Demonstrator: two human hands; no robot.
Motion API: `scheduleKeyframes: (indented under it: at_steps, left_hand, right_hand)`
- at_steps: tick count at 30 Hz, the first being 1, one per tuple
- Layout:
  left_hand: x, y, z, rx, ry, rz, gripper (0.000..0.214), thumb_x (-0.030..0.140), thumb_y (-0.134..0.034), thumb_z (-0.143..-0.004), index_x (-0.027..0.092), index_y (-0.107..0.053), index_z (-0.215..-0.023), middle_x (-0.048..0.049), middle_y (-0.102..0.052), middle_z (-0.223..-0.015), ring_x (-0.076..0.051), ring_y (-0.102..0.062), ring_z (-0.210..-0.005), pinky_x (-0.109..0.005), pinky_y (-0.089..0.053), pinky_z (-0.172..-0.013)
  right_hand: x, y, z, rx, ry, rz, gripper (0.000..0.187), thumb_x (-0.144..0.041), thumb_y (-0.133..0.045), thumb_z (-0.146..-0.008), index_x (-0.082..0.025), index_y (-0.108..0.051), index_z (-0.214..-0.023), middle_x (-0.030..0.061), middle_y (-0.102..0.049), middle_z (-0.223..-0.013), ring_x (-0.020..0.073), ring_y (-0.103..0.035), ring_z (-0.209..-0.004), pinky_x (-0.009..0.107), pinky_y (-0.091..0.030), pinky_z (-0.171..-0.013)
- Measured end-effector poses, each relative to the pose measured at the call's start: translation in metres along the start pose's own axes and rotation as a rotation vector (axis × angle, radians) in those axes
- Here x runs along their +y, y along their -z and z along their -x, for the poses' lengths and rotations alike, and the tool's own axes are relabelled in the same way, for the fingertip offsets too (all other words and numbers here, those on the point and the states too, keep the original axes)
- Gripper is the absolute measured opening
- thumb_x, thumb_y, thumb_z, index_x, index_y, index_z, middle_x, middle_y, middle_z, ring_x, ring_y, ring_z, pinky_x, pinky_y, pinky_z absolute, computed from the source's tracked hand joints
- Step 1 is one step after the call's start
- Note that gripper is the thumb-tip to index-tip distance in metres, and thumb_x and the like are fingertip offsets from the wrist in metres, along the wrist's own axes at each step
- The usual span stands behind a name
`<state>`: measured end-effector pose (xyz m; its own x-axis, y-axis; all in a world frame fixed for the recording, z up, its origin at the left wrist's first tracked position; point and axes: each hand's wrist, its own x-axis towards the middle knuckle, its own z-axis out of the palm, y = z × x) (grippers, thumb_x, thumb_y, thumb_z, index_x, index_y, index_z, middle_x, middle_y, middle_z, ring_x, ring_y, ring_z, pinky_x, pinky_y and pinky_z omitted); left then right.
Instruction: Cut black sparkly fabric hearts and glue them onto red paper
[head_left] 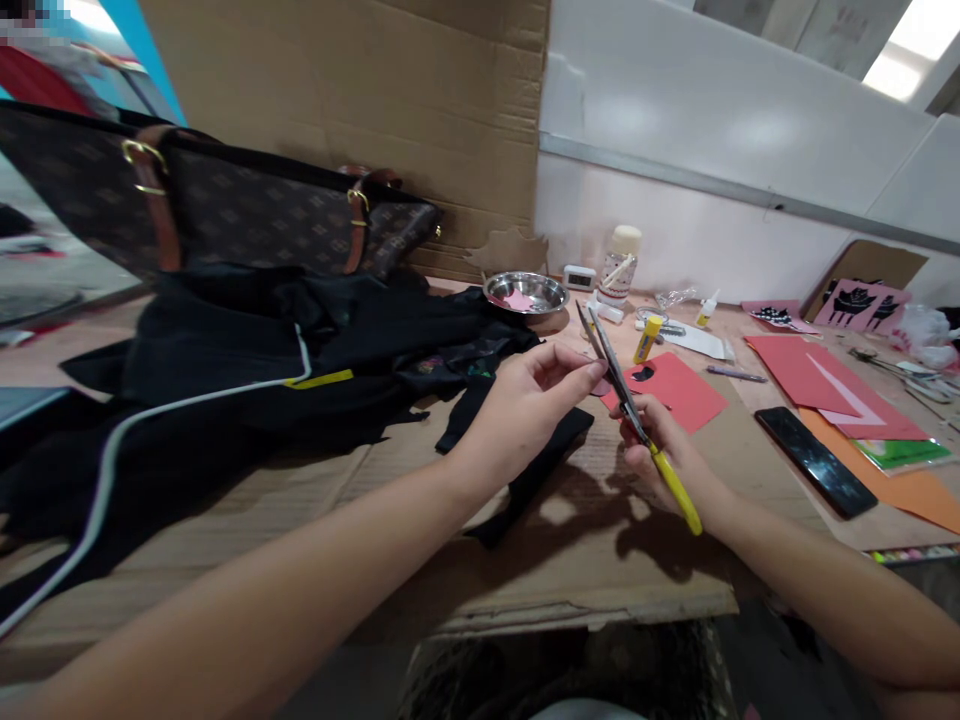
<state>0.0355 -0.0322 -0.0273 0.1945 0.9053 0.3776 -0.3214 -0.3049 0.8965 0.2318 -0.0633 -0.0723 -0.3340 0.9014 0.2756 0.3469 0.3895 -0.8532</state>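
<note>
My right hand [667, 450] is closed around scissors [637, 415] with yellow handles, their blades pointing up and away and slightly apart. My left hand [536, 385] pinches thumb against fingers right beside the blades; whatever is between the fingertips is too small to make out. Behind the scissors lies a red paper sheet [686, 390] with a small black piece [643, 373] on it. A yellow glue stick [647, 340] stands at that sheet's far edge. Under my left wrist rests a strip of black cloth [551, 460] on the cardboard [420, 540].
Black cloth [225, 350] with a white cable [112, 450] across it covers the left side, before a brown patterned bag [247, 205]. A metal bowl [525, 292] and bottle [621, 265] stand behind. A phone [814, 460] and coloured papers [802, 375] lie right.
</note>
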Motion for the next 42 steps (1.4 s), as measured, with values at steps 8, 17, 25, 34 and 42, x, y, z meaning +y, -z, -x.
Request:
scheduleKeyframes:
  at_steps: [8, 17, 25, 34, 42]
  left_hand:
    - [0.003, 0.0, 0.0, 0.016, 0.038, -0.009, 0.033, 0.046, -0.083, -0.075, 0.019, -0.066, -0.079, -0.0016, -0.071, -0.085, -0.016, -0.067, -0.081, -0.031, -0.055, -0.087]
    - [-0.006, -0.001, 0.001, -0.111, 0.251, -0.114, 0.03, 0.041, -0.086, -0.069, 0.018, -0.072, -0.083, -0.0033, -0.074, -0.084, -0.016, -0.067, -0.077, -0.031, -0.055, -0.08]
    - [-0.007, -0.004, 0.003, -0.245, 0.256, -0.213, 0.029, 0.047, -0.081, -0.075, 0.019, -0.078, -0.084, -0.005, -0.077, -0.087, -0.019, -0.068, -0.08, -0.031, -0.054, -0.08]
    - [-0.01, -0.004, 0.003, -0.227, 0.263, -0.2, 0.038, 0.054, -0.082, -0.073, 0.019, -0.07, -0.082, -0.0053, -0.075, -0.088, -0.019, -0.068, -0.082, -0.033, -0.053, -0.082]
    - [0.003, -0.002, 0.001, -0.071, 0.212, -0.114, 0.039, 0.046, -0.087, -0.069, 0.019, -0.058, -0.073, -0.0016, -0.072, -0.079, -0.017, -0.068, -0.079, -0.032, -0.054, -0.081]
  right_hand:
    - [-0.009, 0.002, -0.003, 0.039, -0.022, -0.055, 0.045, -0.063, -0.064, -0.087, -0.023, -0.053, -0.104, -0.0018, -0.049, -0.083, 0.0135, -0.044, -0.067, 0.029, -0.04, -0.061]
    - [-0.011, 0.005, -0.011, 0.202, -0.035, -0.151, 0.04, -0.05, -0.071, -0.086, -0.024, -0.051, -0.108, -0.0024, -0.053, -0.081, 0.0129, -0.049, -0.065, 0.028, -0.04, -0.057]
    - [-0.015, 0.006, -0.009, 0.227, 0.004, -0.219, 0.04, -0.038, -0.078, -0.082, -0.026, -0.051, -0.11, -0.0013, -0.057, -0.087, 0.0148, -0.057, -0.074, 0.031, -0.046, -0.066]
    - [-0.016, 0.005, -0.009, 0.206, 0.022, -0.211, 0.04, -0.046, -0.074, -0.085, -0.026, -0.051, -0.111, 0.0002, -0.06, -0.088, 0.017, -0.06, -0.082, 0.033, -0.051, -0.073]
    - [-0.017, 0.01, -0.004, 0.058, 0.041, -0.112, 0.042, -0.061, -0.06, -0.092, -0.026, -0.049, -0.113, 0.0, -0.048, -0.09, 0.0144, -0.048, -0.072, 0.032, -0.045, -0.066]
